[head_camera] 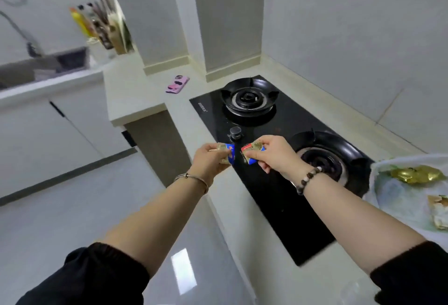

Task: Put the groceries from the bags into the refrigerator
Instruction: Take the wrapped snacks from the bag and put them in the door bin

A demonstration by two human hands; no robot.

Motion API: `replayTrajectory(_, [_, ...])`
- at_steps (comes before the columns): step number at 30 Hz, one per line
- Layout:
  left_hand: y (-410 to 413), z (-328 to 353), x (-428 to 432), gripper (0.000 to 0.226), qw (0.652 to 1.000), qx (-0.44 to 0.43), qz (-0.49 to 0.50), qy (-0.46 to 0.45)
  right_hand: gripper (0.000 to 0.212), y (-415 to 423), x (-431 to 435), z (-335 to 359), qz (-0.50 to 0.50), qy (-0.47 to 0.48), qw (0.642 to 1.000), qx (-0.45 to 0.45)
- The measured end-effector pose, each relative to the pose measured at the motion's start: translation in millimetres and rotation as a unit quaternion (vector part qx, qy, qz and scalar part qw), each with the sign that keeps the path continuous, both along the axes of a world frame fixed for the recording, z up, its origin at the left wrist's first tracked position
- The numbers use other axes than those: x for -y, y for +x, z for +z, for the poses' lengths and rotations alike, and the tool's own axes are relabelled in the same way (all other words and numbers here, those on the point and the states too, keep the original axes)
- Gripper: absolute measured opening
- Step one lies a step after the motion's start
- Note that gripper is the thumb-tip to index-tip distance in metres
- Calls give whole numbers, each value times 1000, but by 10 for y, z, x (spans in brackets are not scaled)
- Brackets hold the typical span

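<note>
Both forearms (155,217) are stretching forward, black sleeves (97,278) pushed up. The left hand (209,162) is pinching a small packet (229,155); the right hand (276,156) is pinching a second packet (252,150).

pale countertop (135,96), black gas hob (278,159) set in, pink phone (177,84), white bag (412,198) at right

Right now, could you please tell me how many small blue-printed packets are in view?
2: one packet in the left hand, one packet in the right hand; the white plastic bag may hide more.
</note>
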State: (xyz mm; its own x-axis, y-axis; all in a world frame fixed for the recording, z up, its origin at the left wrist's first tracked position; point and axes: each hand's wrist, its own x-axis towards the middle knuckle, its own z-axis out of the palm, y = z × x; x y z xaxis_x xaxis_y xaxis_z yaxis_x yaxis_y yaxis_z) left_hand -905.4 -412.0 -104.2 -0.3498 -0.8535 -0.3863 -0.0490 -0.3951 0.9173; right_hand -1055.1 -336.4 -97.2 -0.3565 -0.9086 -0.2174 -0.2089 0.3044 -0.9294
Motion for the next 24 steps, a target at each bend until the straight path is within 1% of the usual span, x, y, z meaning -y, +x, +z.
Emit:
replayTrajectory(2, [477, 99, 68, 7, 999, -2, 51, -4, 22, 400, 228, 111, 48, -13, 999, -3])
replayTrajectory(7, [1776, 402, 169, 25, 989, -9, 147, -33, 9, 1606, 644, 453, 153, -58, 986, -16])
replayTrajectory(8, [2043, 478, 160, 26, 985, -3, 166, -43, 7, 1878, 695, 523, 174, -71, 982, -21])
replayTrajectory(10, [2590, 625, 108, 21, 977, 5, 204, -69, 6, 2444, 763, 651, 208, -101, 972, -34])
replayTrajectory(12, [3144, 769, 9, 16, 964, 10, 246, -98, 11, 3026, 798, 768, 237, -129, 962, -50])
replayTrajectory(15, [3956, 962, -197, 19, 944, 41, 297, -137, 15, 3881, 777, 932, 283, -162, 944, -56])
replayTrajectory(19, [4892, 1192, -495, 24, 914, 60, 356, -183, 13, 4863, 683, 1147, 325, -214, 920, -35])
replayTrajectory(24, [5746, 1375, -874, 19, 878, 73, 414, -229, 11, 5801, 521, 1374, 372, -261, 891, -8])
